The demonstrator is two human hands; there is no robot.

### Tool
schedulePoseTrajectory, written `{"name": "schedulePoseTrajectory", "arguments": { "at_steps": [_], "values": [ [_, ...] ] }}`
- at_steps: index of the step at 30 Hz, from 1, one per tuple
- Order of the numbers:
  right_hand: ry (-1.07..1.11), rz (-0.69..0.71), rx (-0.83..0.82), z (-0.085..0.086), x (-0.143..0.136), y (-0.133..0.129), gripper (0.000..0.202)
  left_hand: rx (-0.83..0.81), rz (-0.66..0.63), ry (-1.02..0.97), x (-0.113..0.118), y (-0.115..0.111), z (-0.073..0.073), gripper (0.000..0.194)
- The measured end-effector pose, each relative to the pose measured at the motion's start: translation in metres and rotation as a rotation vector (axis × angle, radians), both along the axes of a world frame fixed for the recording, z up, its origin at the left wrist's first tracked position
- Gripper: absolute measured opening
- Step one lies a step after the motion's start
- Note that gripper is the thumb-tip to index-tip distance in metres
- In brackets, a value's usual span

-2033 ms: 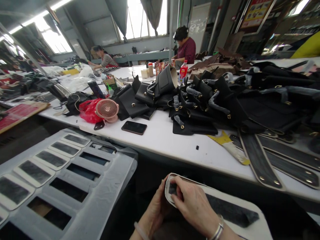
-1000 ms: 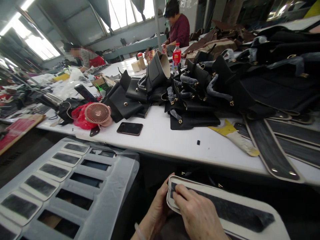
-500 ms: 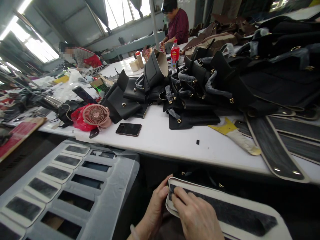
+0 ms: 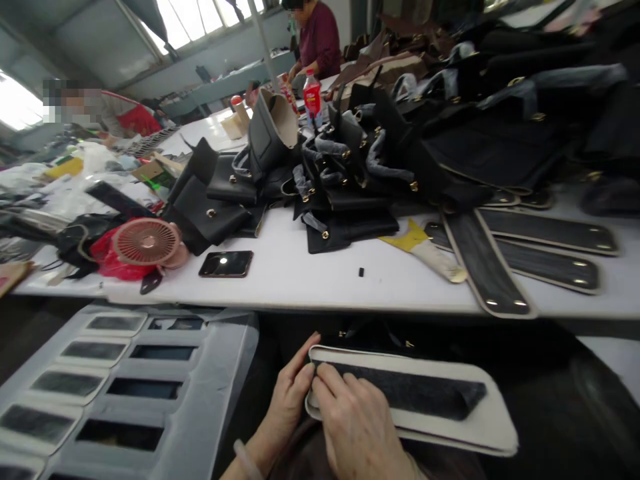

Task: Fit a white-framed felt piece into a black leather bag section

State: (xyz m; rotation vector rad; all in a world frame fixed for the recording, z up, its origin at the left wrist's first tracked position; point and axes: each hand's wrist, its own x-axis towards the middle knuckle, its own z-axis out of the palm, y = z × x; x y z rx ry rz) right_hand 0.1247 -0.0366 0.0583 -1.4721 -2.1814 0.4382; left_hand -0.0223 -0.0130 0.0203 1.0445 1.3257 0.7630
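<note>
A long cream bag panel point(image 4: 493, 417) with rounded corners lies across my lap, a dark strip point(image 4: 430, 395) running along its middle. The strip's right end is lifted and folded over. My left hand point(image 4: 287, 397) grips the panel's left end, thumb on top, the other fingers partly hidden behind the rim. My right hand point(image 4: 357, 423) has its fingers bent and bunched on the strip at that same end, close to the left thumb; its fingertips are partly hidden. Black bag material with small gold fittings point(image 4: 410, 344) shows behind the panel.
The white table point(image 4: 295, 287) ahead carries a phone point(image 4: 226, 264), a pink fan point(image 4: 149, 243), black handbags point(image 4: 350, 230) and long dark straps point(image 4: 487, 267). At left, a grey plastic crate point(image 4: 215, 373) bears several pale-edged panels point(image 4: 67, 383). Two people work farther back.
The view has swung to the right, so the table items appear farther left. Both hands stay at the panel's left end, the right one's fingers shifted slightly nearer the edge.
</note>
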Motion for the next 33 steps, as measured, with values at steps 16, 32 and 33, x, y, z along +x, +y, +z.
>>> {"name": "schedulePoseTrajectory", "arguments": {
  "at_steps": [16, 32, 33],
  "values": [
    [1.373, -0.981, -0.556, -0.073, 0.179, -0.038, 0.047, 0.633, -0.474, 0.492, 0.009, 0.035, 0.032, 0.052],
    [2.245, -0.505, -1.035, -0.095, 0.149, -0.019, 0.043, 0.392, -1.409, 0.216, 0.123, 0.03, 0.044, 0.044],
    [2.264, -0.494, -1.05, -0.096, 0.148, -0.017, 0.042, 0.414, -1.415, 0.221, 0.123, 0.029, 0.042, 0.043]
  ]
}}
